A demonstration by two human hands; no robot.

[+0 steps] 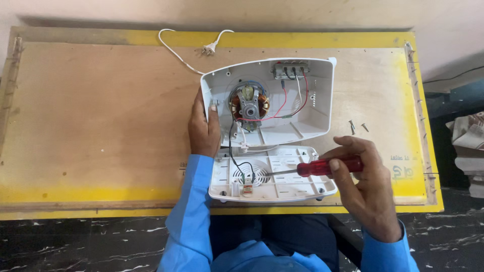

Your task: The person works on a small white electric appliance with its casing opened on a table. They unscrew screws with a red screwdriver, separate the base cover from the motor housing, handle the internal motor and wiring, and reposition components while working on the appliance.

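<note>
A white plastic appliance housing lies opened on a wooden board, showing a copper-wound motor with red, black and blue wires. Its white base cover lies just in front, joined by a black wire. My left hand grips the left rim of the housing, thumb inside. My right hand holds a red-handled screwdriver; its metal tip points left onto the vent grille of the base cover.
The wooden board has a yellow painted border. A white power cord with plug curls at the far edge. Loose screws lie right of the housing. Folded cloth sits off the board at right.
</note>
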